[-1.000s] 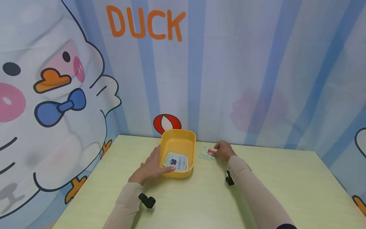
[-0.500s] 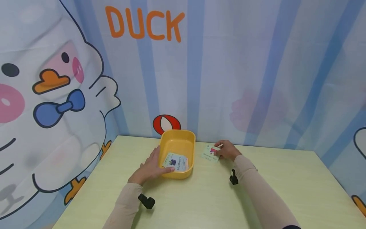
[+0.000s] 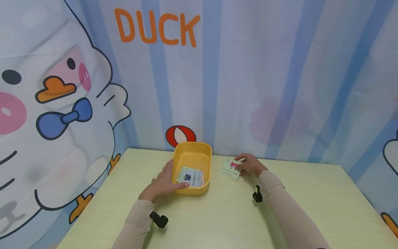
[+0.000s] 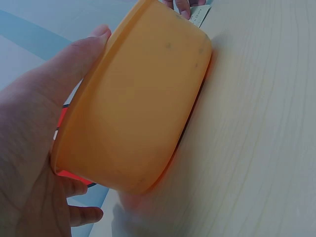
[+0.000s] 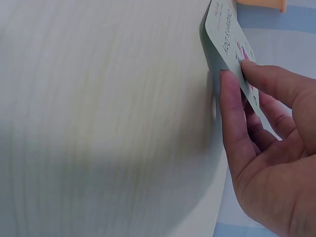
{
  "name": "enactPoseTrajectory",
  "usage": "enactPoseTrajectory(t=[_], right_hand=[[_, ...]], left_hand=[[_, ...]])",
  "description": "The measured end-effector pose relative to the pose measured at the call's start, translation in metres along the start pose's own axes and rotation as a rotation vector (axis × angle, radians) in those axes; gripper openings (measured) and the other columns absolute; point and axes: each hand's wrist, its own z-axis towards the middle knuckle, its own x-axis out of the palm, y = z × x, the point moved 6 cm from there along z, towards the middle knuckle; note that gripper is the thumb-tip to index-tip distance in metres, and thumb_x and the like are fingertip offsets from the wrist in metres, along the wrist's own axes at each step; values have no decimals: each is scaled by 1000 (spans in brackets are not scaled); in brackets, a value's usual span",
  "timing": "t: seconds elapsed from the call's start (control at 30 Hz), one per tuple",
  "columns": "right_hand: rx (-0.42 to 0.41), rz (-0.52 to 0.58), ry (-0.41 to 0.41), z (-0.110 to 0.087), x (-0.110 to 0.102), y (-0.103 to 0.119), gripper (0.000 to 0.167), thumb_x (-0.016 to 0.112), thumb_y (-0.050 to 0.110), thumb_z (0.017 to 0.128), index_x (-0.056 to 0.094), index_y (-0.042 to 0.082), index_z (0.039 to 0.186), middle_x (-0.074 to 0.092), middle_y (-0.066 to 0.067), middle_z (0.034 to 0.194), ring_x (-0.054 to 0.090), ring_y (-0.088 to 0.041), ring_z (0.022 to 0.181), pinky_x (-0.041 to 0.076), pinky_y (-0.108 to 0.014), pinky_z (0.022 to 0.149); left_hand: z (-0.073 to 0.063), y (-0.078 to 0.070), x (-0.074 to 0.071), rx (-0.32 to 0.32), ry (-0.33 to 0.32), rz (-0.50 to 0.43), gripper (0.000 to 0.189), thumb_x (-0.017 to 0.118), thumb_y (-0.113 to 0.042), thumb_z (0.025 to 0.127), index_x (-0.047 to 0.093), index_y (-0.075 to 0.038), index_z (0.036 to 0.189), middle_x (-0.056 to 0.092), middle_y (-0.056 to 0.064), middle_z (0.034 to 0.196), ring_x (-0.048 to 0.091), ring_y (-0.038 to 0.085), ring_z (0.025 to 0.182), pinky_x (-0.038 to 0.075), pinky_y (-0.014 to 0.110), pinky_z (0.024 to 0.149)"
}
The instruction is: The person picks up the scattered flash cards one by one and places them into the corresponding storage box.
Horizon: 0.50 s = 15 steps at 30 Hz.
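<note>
My right hand (image 3: 252, 165) pinches a pale green card (image 3: 230, 169) printed "Children's Day", just right of a yellow plastic bin (image 3: 207, 166). In the right wrist view the card (image 5: 224, 32) stands tilted between thumb and fingers, raised off the table along one side. Whether a second card lies behind it, I cannot tell. At the bin's near left corner my left hand (image 3: 163, 183) grips the rim, thumb over the front edge and fingers along the left side. Inside the bin, near its front, lie several cards with a "blueberry" card (image 3: 194, 178) on top.
Both hands work over a pale wood-grain table (image 3: 211, 221). Behind it hangs a blue-and-white striped curtain (image 3: 242, 86) with a printed duck (image 3: 71, 159), close to the bin's far end. A black wrist camera (image 3: 159, 219) sits on the left sleeve, another (image 3: 257, 194) on the right.
My right hand has shifted slightly right and now lifts the "Children's Day" card, which lay flatter a second ago. The left hand and the bin have stayed put.
</note>
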Motion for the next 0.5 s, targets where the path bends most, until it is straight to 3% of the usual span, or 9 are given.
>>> enactPoseTrajectory(t=[0.5], right_hand=[[-58,44,43,-5,0,2,42,66,7,97,57,-2,137,59,-23,121,67,-18,87,62,-33,71]], left_hand=[[1,1,1,5,-1,0,126,77,-69,73,3,-23,165,13,7,171,20,37,154,9,81,111]])
